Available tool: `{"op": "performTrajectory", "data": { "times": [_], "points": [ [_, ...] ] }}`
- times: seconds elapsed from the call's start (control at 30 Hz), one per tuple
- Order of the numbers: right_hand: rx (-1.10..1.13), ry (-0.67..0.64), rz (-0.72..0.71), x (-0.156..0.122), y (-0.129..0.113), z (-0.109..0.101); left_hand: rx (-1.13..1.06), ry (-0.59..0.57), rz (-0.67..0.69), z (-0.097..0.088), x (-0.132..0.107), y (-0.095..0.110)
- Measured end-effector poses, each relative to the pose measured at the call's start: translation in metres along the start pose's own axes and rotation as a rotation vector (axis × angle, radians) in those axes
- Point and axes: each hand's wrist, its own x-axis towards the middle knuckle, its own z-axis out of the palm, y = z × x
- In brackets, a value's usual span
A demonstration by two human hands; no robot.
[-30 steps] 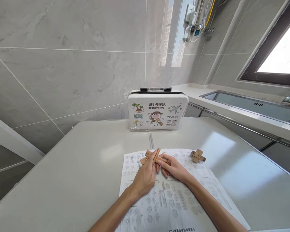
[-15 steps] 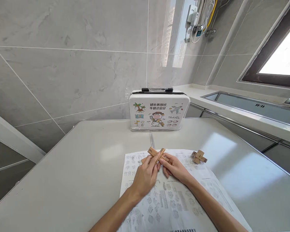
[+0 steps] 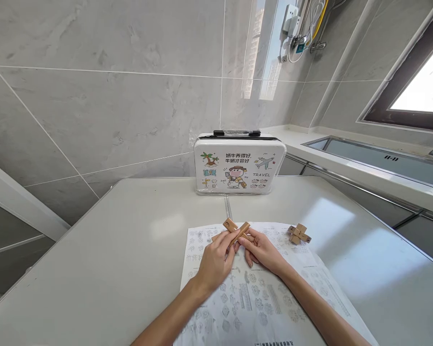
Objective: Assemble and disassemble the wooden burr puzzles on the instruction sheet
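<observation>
Several wooden puzzle pieces [image 3: 244, 229] are crossed between my two hands, above the far part of a printed diagram sheet [image 3: 245, 307]. My left hand [image 3: 216, 257] has its fingers closed around them from the left; one piece with a dark mark sticks out beyond the fingertips. From the right, my right hand [image 3: 262, 251] pinches the same pieces with thumb and fingers. My fingers partly hide how the pieces fit together. To the right of my right hand, an interlocked wooden puzzle [image 3: 299, 234] with numbers on its ends rests on the sheet.
A white cartoon-printed case [image 3: 240, 166] with a black handle stands at the back of the white table [image 3: 94, 269], near the tiled wall. A counter with a sink [image 3: 375, 158] runs along the right, below a window [image 3: 424, 81]. Cables and sockets hang above.
The camera view has shifted slightly. The crossed pieces have turned a little between my fingers, and both hands keep hold of them. The interlocked puzzle has stayed in place on the sheet.
</observation>
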Motion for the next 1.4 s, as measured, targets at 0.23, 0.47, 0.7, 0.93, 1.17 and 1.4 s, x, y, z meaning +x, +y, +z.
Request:
{"op": "performTrajectory", "data": {
  "times": [0.23, 0.47, 0.7, 0.93, 1.17, 1.4],
  "points": [
    [-0.006, -0.005, 0.038, 0.0001, 0.0006, -0.0013, -0.057, -0.03, -0.029, -0.0009, 0.0007, 0.001],
    [-0.038, -0.017, 0.062, -0.0009, 0.0007, -0.0031, -0.083, -0.027, -0.017, -0.0016, 0.0003, 0.0007],
    [-0.062, -0.016, 0.088, -0.0019, -0.0012, -0.0027, -0.095, -0.04, -0.014, -0.0021, -0.0003, 0.0004],
    [-0.037, 0.026, 0.076, -0.0005, -0.0063, 0.0012, -0.041, -0.026, 0.017, -0.0016, -0.0001, 0.0051],
    [0.022, 0.049, 0.051, 0.0003, -0.0072, 0.0015, -0.031, 0.006, -0.047, -0.0016, -0.0016, 0.0059],
    [0.038, 0.049, 0.043, 0.0001, -0.0088, 0.0012, -0.046, 0.015, -0.098, -0.0014, -0.0014, 0.0069]
  ]
}}
